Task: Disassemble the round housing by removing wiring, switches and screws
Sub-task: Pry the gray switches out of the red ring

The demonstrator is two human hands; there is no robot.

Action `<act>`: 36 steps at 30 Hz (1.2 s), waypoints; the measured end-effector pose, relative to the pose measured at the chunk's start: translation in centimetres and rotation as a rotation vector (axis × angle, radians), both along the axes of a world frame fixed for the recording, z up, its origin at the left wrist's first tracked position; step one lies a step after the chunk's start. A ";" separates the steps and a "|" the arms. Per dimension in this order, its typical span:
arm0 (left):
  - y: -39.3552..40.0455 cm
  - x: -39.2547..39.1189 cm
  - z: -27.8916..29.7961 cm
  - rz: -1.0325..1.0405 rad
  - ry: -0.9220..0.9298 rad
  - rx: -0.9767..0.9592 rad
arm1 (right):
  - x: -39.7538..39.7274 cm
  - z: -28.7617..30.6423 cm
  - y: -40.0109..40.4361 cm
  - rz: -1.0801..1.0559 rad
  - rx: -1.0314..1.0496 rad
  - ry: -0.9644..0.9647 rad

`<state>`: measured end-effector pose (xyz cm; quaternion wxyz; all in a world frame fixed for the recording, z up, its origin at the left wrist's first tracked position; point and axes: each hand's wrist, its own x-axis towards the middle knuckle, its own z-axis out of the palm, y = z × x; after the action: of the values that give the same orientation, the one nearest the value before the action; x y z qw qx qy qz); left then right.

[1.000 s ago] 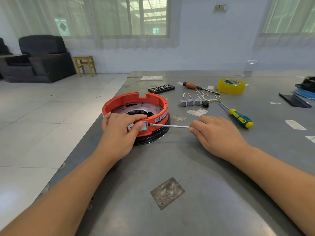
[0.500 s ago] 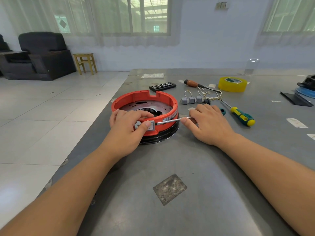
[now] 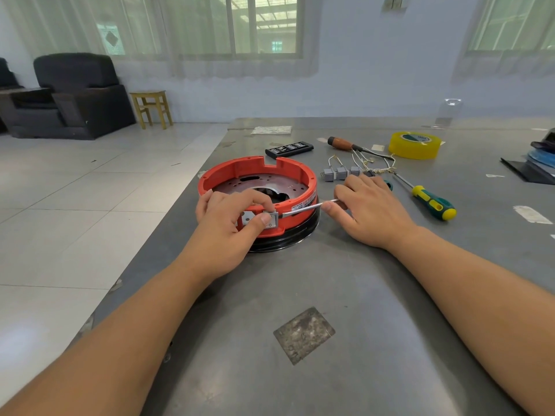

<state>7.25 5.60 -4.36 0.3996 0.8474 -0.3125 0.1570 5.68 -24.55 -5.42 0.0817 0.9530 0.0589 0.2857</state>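
The round red housing (image 3: pixel 295 175) with a black base stands on the grey metal table (image 3: pixel 330 280). My left hand (image 3: pixel 228 226) grips its near wall, thumb and forefinger pinching a small grey switch (image 3: pixel 271 221) set in the wall. My right hand (image 3: pixel 372 211) holds a screwdriver whose steel shaft (image 3: pixel 306 207) runs left, with its tip at the switch's right edge; the green handle end peeks out behind the hand. Removed grey switches with wires (image 3: pixel 342 172) lie behind the right hand.
A yellow-green screwdriver (image 3: pixel 432 202), a wooden-handled tool (image 3: pixel 345 144), a roll of yellow tape (image 3: pixel 414 145) and a black bit case (image 3: pixel 289 149) lie on the far table. Dark items (image 3: pixel 537 166) sit at the right edge. The table's left edge drops to tiled floor.
My right hand has moved closer to the housing, and the screwdriver shaft now slants up to the right against the wall. My left hand stays on the switch.
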 end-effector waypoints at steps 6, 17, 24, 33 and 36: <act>0.1 -0.1 -0.2 0.002 -0.034 -0.038 | -1.2 -0.1 0.0 -0.022 0.010 -0.005; 0.0 0.0 -0.1 0.003 -0.039 -0.058 | -4.1 -0.4 0.2 -0.118 0.016 -0.076; 0.0 -0.1 -0.1 0.019 -0.033 -0.056 | -4.5 -0.5 0.4 -0.142 -0.016 -0.044; -0.1 -0.1 -0.1 0.007 -0.058 -0.041 | -4.7 -0.6 1.0 -0.140 0.032 -0.014; -0.1 -0.2 0.1 0.004 -0.051 -0.029 | -4.5 -0.7 0.8 -0.119 0.022 0.016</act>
<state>7.09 5.54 -4.31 0.4032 0.8379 -0.3187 0.1839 1.19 -23.78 -6.08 0.0875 0.9579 -0.0006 0.2734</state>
